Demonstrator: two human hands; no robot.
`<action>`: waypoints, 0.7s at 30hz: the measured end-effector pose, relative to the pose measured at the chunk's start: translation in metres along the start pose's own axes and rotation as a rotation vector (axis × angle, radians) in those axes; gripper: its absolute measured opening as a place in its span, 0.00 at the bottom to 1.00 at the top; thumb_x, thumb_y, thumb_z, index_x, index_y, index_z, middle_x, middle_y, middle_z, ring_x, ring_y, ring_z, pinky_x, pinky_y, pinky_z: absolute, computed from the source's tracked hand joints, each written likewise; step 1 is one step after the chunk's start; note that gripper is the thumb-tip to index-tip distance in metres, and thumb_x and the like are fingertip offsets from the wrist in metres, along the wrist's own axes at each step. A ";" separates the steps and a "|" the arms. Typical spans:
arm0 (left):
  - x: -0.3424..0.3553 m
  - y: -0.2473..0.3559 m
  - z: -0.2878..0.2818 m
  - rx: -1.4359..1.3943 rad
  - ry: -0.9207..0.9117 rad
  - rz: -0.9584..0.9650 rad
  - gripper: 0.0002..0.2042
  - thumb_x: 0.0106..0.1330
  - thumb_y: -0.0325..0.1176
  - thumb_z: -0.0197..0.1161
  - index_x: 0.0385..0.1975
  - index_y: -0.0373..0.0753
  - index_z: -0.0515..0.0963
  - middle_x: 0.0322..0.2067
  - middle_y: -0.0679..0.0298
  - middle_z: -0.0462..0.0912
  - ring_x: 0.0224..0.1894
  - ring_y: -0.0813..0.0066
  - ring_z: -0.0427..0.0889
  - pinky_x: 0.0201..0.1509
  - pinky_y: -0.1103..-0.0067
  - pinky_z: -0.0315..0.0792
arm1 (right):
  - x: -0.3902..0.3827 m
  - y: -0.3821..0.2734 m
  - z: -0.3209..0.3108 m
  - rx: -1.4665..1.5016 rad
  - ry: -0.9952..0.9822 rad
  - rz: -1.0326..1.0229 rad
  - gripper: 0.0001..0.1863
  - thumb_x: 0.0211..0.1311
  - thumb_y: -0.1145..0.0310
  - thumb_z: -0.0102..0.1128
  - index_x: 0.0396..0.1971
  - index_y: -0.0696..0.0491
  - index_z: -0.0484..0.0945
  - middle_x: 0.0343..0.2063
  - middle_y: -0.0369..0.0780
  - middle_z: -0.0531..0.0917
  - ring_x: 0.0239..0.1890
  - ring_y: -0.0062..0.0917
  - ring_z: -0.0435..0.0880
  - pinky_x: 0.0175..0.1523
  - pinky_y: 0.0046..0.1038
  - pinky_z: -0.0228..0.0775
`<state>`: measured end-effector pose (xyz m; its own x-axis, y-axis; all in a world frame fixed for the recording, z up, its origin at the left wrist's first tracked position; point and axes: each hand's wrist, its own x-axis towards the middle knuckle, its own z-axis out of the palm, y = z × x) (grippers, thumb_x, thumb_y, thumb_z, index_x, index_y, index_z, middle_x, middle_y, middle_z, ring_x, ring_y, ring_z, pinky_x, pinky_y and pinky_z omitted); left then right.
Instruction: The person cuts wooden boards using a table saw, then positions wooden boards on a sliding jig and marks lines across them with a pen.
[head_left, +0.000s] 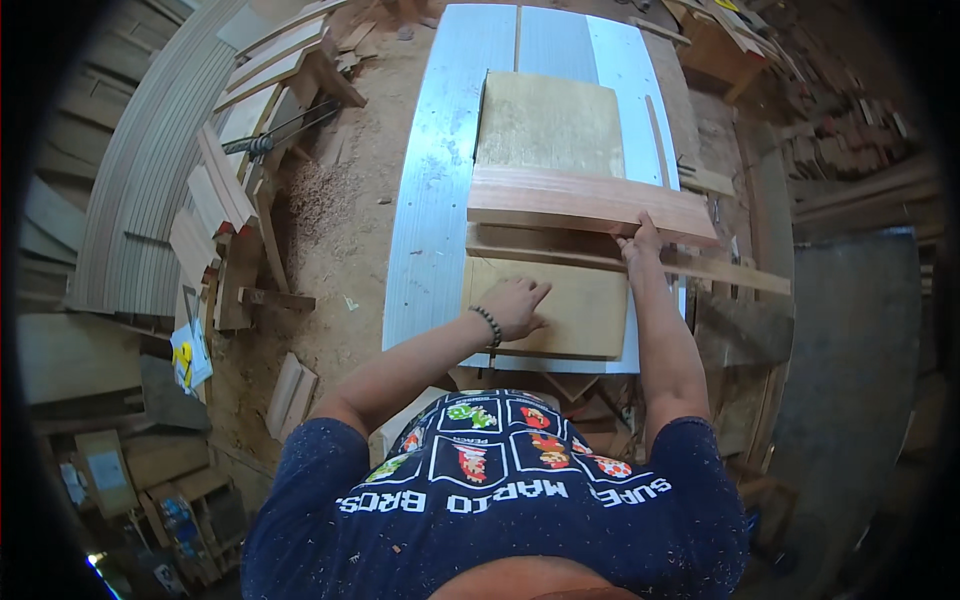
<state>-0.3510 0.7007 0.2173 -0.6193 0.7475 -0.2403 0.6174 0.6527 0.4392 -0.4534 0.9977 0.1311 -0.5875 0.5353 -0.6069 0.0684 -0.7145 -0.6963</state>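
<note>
My right hand (641, 238) grips the near edge of a pale reddish wooden board (575, 200), with its thumb up against the board's face. The board spans crosswise over a white work table (430, 220). Beneath and nearer to me, a narrower wooden strip (725, 272) sticks out past the table's right side. My left hand (514, 308), with a beaded bracelet at the wrist, is over a tan wooden panel (580, 310) on the near part of the table. Its fingers are apart and hold nothing. Another tan panel (550, 120) lies beyond the board.
Left of the table, sawhorse-like supports (238, 270) carry several wood pieces, above a floor (340, 230) strewn with shavings. Tall stacked planks (160, 180) stand farther left. To the right are a large dark sheet (850, 370) and piled lumber (850, 150). A thin stick (657, 140) lies on the table.
</note>
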 end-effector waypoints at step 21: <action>0.098 -0.015 -0.004 0.121 0.024 -0.093 0.24 0.65 0.43 0.58 0.58 0.35 0.70 0.49 0.49 0.76 0.55 0.54 0.75 0.60 0.61 0.67 | -0.007 -0.034 0.100 -2.354 -0.947 -1.035 0.67 0.32 0.48 0.79 0.75 0.41 0.46 0.71 0.56 0.50 0.73 0.51 0.48 0.75 0.48 0.43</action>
<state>-0.4226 0.7635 0.1905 -0.6871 0.6808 -0.2538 0.6098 0.7302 0.3081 -0.5321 0.9731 0.1979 -0.8742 -0.3778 -0.3051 -0.4005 0.9162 0.0129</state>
